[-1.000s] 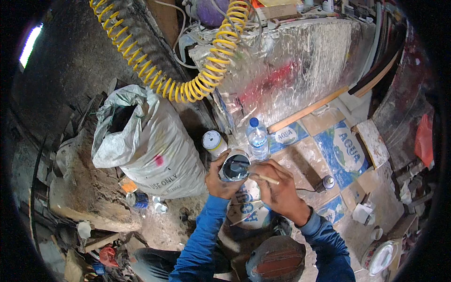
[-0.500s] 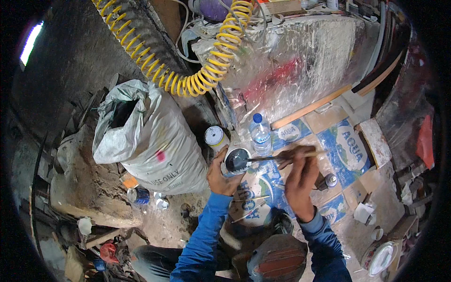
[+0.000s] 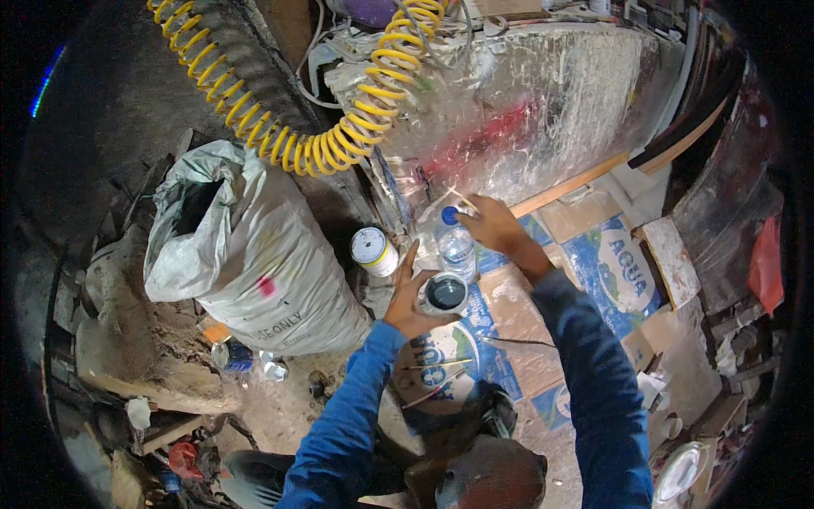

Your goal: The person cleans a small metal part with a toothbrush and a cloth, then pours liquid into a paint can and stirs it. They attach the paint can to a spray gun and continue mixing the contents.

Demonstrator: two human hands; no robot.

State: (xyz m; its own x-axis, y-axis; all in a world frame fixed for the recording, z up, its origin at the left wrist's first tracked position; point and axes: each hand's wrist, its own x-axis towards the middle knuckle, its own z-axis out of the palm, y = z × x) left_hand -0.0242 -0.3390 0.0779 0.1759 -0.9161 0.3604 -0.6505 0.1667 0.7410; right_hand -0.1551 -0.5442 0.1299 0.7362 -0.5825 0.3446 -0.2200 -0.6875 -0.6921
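My left hand (image 3: 411, 301) is closed around a small pale can (image 3: 447, 294) half filled with dark grey paint. Its index finger points up along the outside. Beyond the can stands a clear plastic water bottle (image 3: 456, 246) with a blue cap. My right hand (image 3: 496, 226) is at the bottle's top, its bent fingers and thumb against the right side of the cap and neck. A thin pale stick (image 3: 462, 200) shows by these fingers; whether they hold it is unclear. On the cardboard (image 3: 530, 310) under my right forearm lies a thin dark stick (image 3: 515, 341).
A white lidded can (image 3: 374, 253) stands left of the bottle. Further left is a large white sack (image 3: 271, 263). A yellow coiled hose (image 3: 322, 153) hangs in front. A paint-stained panel (image 3: 543, 110), a wooden strip (image 3: 572, 182) and a white block (image 3: 674, 259) border the cardboard.
My right hand has left the paint can and moved up and forward to the bottle's top. The stirring stick is out of the paint. My left hand still holds the can. The view has shifted slightly.
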